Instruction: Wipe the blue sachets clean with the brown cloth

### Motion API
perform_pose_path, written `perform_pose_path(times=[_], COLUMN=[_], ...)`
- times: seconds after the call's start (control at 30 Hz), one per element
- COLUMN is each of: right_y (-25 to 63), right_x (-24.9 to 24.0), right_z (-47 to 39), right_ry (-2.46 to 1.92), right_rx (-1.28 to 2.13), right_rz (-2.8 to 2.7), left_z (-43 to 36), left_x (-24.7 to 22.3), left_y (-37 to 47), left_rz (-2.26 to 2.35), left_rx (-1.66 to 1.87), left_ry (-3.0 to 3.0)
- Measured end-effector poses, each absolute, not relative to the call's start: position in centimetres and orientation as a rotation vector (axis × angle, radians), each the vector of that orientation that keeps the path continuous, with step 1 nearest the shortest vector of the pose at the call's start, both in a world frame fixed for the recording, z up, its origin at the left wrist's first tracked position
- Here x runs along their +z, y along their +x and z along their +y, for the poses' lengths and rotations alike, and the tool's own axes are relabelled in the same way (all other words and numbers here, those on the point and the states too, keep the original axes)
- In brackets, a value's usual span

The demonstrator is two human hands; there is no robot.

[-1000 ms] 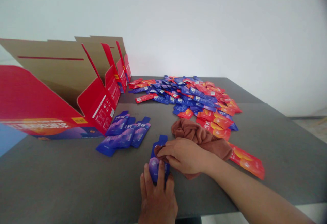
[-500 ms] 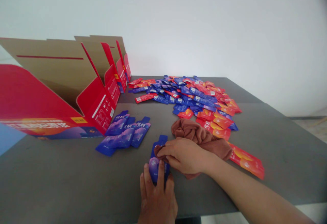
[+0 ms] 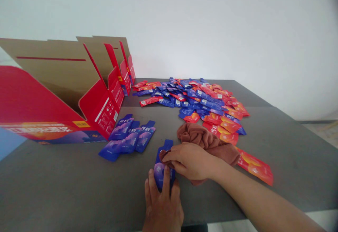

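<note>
A blue and purple pouch point(image 3: 159, 173) lies flat on the table in front of me. My left hand point(image 3: 163, 203) rests on its lower end with the fingers spread, touching it from above. My right hand point(image 3: 188, 161) is closed on a brown cloth point(image 3: 195, 133), and a bunched bit of that cloth presses on the pouch's upper part. The rest of the cloth spreads behind and right of the hand, overlapping a red and orange pouch point(image 3: 256, 166). Left of the held-down pouch, several blue pouches point(image 3: 128, 142) lie overlapping.
Open red cardboard boxes point(image 3: 100, 114) stand in a row on the left, flaps raised. A large heap of blue and red pouches point(image 3: 195, 96) covers the far middle of the grey table point(image 3: 66, 186). Behind it rises a white wall point(image 3: 185, 24).
</note>
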State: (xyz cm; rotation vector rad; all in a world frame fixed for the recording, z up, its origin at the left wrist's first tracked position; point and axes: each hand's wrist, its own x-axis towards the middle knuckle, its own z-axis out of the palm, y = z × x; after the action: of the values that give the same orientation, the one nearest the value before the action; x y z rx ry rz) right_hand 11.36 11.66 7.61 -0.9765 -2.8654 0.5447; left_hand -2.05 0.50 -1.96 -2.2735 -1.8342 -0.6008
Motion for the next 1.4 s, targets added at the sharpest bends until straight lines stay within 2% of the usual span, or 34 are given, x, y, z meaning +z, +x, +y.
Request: perform_pose_path(times=[1.4], right_y=[11.56], right_x=[7.33], right_z=[11.92], right_ry=[-1.024], right_rx=[0.52], right_rz=[-2.815], left_z=[0.56], left_x=[-1.18], left_y=[-1.85], left_rz=[-1.899], left_rx=[-0.629], left_ry=[-2.289])
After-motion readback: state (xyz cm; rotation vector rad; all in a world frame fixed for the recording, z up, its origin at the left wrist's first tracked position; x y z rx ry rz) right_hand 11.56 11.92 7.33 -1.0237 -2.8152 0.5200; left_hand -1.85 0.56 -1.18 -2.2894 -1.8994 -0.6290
